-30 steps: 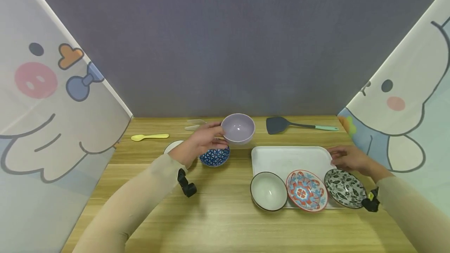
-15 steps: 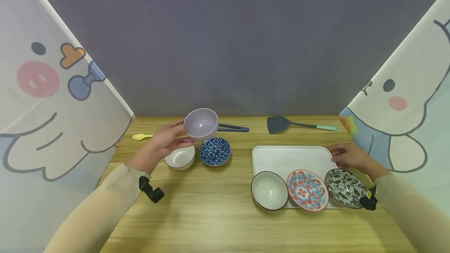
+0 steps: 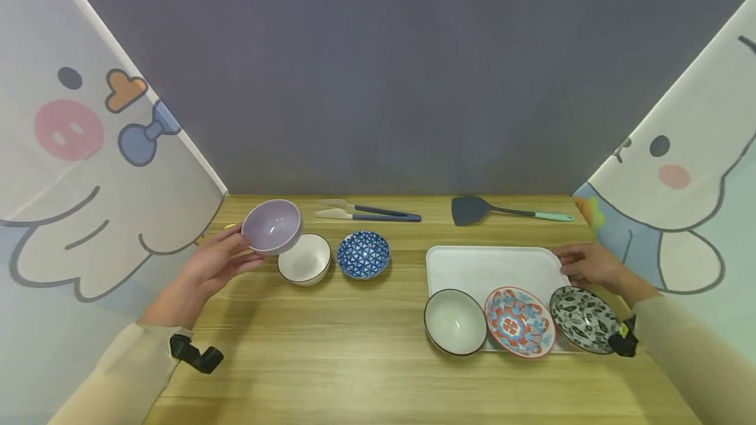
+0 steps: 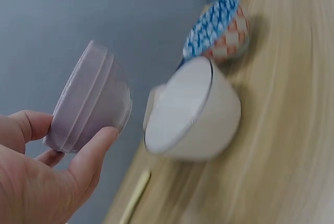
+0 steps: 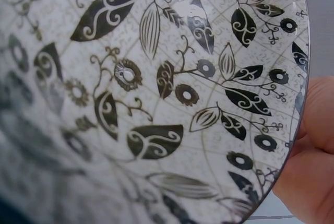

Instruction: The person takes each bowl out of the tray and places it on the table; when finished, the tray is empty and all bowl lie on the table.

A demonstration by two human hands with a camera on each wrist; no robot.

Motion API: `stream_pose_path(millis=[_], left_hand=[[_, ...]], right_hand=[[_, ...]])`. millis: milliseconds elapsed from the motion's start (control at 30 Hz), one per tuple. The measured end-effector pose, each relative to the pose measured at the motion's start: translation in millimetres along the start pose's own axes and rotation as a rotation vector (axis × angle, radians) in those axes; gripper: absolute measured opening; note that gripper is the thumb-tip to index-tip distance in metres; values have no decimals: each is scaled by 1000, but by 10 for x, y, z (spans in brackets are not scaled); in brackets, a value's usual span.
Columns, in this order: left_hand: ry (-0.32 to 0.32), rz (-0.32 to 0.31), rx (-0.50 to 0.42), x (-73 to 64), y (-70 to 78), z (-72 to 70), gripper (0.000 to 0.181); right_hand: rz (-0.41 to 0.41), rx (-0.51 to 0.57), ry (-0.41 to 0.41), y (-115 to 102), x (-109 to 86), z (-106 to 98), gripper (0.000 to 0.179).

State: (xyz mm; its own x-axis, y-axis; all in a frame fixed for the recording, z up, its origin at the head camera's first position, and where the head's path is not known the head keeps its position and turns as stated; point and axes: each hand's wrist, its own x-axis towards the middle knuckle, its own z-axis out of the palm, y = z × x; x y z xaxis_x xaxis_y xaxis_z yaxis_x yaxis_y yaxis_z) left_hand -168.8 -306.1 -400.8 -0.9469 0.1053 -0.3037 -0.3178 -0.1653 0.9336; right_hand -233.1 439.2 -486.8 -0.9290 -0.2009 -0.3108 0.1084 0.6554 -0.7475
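In the head view my left hand holds a lilac bowl by its side, tilted and raised above the table. The left wrist view shows the thumb and fingers pinching the lilac bowl near its rim. Just right of it stands a white bowl with a dark rim, then a blue patterned bowl. My right hand grips the right edge of a white tray. In the right wrist view a black-and-white leaf-patterned bowl hides most of that hand.
Along the tray's front sit a cream bowl, a red-and-blue patterned bowl and the leaf-patterned bowl. Tongs and a spatula lie at the back by the grey wall. A yellow spoon is mostly hidden in the head view.
My left hand has carried the lilac bowl leftward, from above the blue patterned bowl past the white bowl, uncovering the tongs. The right hand has stayed at the tray's edge.
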Motion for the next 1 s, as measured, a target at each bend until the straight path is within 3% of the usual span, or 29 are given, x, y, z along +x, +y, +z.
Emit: stream_pose_path(millis=[233, 500, 800, 1000], left_hand=[[47, 3, -39, -156, -139, -340, 79], [98, -1, -42, -225, -334, -589, 78], [154, -76, -35, -181, -547, -711, 79], [155, -97, -29, -176, -644, -730, 78]], right_hand=[[20, -16, 7, -9, -14, -22, 53], [26, 2, -3, -3, -5, -8, 53], [17, 17, -4, -1, -14, -15, 53], [23, 14, -5, 1, -5, -5, 53]])
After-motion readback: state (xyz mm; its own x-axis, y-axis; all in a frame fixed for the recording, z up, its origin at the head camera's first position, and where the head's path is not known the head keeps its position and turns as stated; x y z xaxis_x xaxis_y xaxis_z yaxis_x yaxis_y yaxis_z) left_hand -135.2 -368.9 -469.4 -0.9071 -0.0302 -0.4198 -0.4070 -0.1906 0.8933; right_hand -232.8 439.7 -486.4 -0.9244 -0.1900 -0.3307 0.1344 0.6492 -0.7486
